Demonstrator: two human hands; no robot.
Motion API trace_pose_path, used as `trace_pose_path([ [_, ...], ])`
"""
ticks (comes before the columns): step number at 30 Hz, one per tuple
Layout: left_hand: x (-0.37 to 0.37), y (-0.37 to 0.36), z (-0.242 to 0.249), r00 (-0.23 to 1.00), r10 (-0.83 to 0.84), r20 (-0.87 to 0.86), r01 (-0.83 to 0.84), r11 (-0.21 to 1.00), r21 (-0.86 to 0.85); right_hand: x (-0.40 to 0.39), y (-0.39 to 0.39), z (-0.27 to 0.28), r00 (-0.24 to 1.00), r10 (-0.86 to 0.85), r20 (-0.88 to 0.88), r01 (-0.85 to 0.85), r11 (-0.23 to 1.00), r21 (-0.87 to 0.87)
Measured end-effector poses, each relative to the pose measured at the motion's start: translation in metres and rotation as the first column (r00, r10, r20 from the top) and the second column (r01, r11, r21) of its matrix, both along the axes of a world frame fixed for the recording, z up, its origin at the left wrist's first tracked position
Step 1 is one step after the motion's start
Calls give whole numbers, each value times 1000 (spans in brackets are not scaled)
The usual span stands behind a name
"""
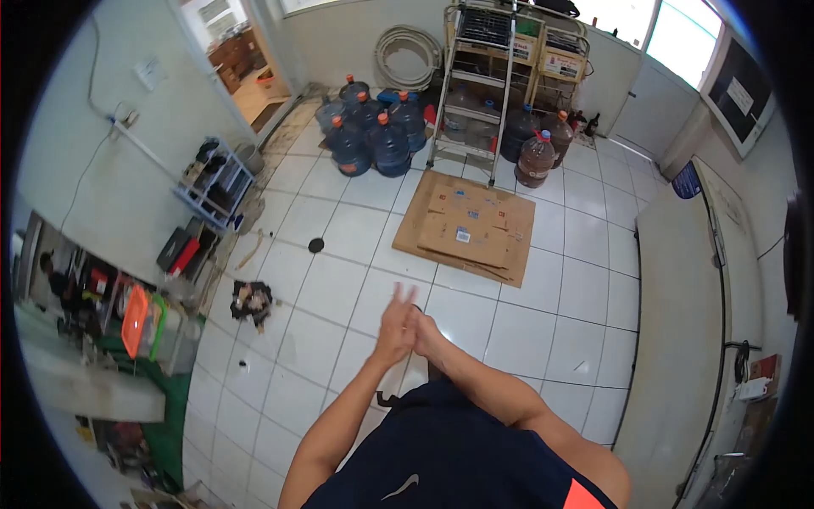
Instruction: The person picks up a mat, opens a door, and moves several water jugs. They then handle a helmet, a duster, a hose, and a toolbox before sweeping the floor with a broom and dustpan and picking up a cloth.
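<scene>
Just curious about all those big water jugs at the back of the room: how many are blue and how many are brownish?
Blue plastic water jugs: 5
Brown-tinted plastic water jugs: 3
Total: 8
The left hand and right hand, pressed together, hold none.

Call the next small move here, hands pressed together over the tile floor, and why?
Probably part the hands and lower them. The left hand and right hand touch in front of the body, fingers raised, holding nothing visible. The nearest things, the flattened cardboard and the debris pile, lie apart on the floor.
</scene>
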State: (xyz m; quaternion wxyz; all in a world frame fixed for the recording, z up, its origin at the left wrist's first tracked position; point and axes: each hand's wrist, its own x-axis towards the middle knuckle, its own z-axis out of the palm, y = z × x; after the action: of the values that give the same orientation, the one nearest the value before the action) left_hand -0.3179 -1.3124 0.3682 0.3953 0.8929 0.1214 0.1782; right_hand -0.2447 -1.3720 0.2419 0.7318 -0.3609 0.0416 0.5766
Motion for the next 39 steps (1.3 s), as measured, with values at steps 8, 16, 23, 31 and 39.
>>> trace_pose_path([
  [8, 13, 307, -94, 876, 441, -196, -479, 744, -465, 89, 269, 179, 788, 354, 503, -446, 892, 72],
  [16, 51, 505, 3, 721, 619, -312, -201, -244, -949, 63, 518, 187, -142, 218, 965, -356, 899, -256],
  [23, 95, 706, 79, 822, 559, -111, -209, 115, -971, 126, 759, -17, 562, 714, 418, -428, 683, -592],
  [31, 212, 925, 30, 948, 262, 182, -310, 891, 333, 217, 946, 121, 981, 176, 86, -191, 954, 229],
  [39, 174, 1274, -147, 724, 378, -577, -346, 923, 170, 381, 1150, 126, 990, 119, 76, -121, 992, 28],
])
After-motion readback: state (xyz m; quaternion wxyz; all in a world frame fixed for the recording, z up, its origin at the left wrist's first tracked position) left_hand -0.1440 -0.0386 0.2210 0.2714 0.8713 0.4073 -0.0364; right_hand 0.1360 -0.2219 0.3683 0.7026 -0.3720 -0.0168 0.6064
